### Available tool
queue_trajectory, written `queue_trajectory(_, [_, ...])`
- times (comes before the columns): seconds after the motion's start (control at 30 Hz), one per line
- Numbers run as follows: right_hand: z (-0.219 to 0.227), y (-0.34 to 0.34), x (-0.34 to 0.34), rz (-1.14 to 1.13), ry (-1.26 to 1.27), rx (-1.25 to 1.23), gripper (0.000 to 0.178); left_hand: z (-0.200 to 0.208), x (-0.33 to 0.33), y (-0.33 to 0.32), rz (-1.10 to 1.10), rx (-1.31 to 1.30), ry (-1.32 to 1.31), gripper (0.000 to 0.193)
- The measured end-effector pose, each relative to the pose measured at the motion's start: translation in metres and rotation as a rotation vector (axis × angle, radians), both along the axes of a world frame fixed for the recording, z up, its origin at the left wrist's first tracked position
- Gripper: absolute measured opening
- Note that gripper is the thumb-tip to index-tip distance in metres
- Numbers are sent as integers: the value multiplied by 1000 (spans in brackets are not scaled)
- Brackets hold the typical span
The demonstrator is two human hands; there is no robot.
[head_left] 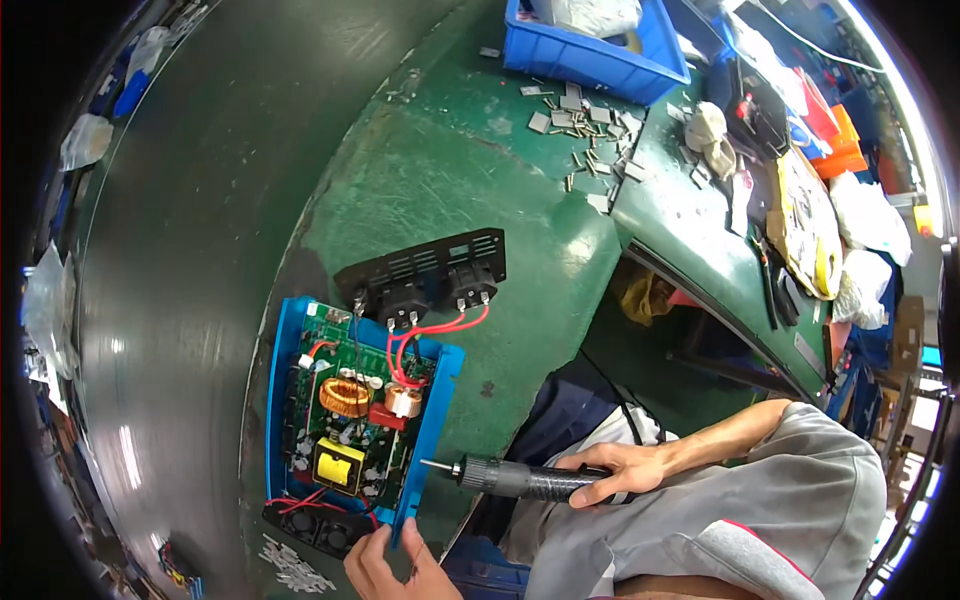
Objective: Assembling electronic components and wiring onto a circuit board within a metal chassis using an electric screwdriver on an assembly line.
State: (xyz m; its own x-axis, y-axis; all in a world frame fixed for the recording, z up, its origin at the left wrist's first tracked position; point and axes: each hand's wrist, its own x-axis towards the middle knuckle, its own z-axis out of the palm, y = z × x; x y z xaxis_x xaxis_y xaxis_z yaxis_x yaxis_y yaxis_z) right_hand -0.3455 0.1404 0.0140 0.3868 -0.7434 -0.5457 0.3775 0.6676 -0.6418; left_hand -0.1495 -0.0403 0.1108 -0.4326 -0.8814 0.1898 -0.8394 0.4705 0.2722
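My right hand (620, 473) is wrapped round a dark electric screwdriver (515, 480). Its thin bit points left and ends at the right wall of a blue metal case (434, 410); whether they touch I cannot tell. Inside the case lies a green circuit board (325, 335) with a copper-wound ring coil (345, 397) and a yellow transformer (339, 466). At the case's near corner, the thumb and fingers of my left hand (400, 573) grip the edge, beside a black fan panel (318, 527). Red wires join the board to a black slotted socket panel (430, 275) tilted at the far end.
Along the left runs a dark, smooth belt-like surface (180, 300). A blue bin (600, 60) stands at the back, with loose grey plates and brass pins (590, 130) before it. Small grey pieces (295, 567) lie near the fan panel. Black-handled pliers (780, 290) rest at right.
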Motion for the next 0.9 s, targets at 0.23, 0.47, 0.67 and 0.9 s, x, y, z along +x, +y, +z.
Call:
queue_trajectory(0.23, [-4, 2, 0, 2, -30, 7, 41, -10, 3, -1, 3, 95, -45, 22])
queue_trajectory(0.47, [-10, 3, 2, 2, -44, 17, 42, -20, 12, -4, -79, 59, 75, 17])
queue_trajectory(0.67, [5, -3, 0, -35, 24, 67, 42, -27, 25, -7, -118, 98, -5, 25])
queue_trajectory(0.9, [-1, 1, 4, -95, -31, 13, 48, -23, -10, -21, -277, 89, -87, 29])
